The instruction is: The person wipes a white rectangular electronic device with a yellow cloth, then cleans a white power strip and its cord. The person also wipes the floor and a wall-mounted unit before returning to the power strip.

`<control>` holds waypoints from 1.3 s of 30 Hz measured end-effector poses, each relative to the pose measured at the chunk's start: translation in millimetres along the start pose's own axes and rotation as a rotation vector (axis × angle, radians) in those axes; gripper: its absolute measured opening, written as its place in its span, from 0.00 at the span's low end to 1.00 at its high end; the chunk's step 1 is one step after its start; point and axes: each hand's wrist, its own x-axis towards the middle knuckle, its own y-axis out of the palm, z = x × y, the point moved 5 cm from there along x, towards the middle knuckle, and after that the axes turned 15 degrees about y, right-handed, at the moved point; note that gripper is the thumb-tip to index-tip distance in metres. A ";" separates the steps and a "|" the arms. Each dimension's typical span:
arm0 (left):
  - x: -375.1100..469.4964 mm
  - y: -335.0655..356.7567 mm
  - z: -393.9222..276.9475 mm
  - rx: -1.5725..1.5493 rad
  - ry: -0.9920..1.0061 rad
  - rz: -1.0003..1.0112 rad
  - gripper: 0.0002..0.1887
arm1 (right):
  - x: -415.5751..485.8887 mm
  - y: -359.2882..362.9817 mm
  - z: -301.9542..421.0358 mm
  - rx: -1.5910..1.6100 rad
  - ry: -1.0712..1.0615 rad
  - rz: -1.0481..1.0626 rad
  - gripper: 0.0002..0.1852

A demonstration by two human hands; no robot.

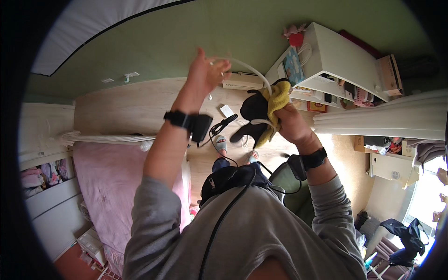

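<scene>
My right hand (pixel 292 122) grips a black-and-yellow work glove (pixel 274 105) by its yellow part, with the black fingers pointing left. It cannot be told whether there is one glove or two. A white cable (pixel 253 71) loops about the glove and arches up towards my left hand. Raised at the upper middle, my left hand (pixel 209 71) is blurred, with its thumb spread apart. The cable reaches its fingertips, but whether they hold it is unclear. A small white end (pixel 210 97) shows just below that hand. Both wrists wear black straps with box-like devices.
A white power strip (pixel 226 111) lies on the wooden floor (pixel 140 105) beyond my slippered feet. Black cable (pixel 224 124) hangs before me. A bed with pink bedding (pixel 108 175) stands left; a white shelf unit (pixel 343 63) stands upper right. A dark green chair (pixel 294 190) is close right.
</scene>
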 end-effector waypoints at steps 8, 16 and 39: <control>-146.4 -9.8 51.4 0.869 0.484 0.119 0.26 | 30.9 49.6 -27.6 0.618 0.353 0.042 0.12; -148.8 -19.3 83.1 0.231 0.515 0.049 0.14 | 44.6 94.1 -17.1 0.381 0.122 -0.020 0.12; -134.2 -53.7 79.3 0.938 0.033 0.606 0.16 | 81.7 70.1 13.6 0.368 0.116 0.088 0.13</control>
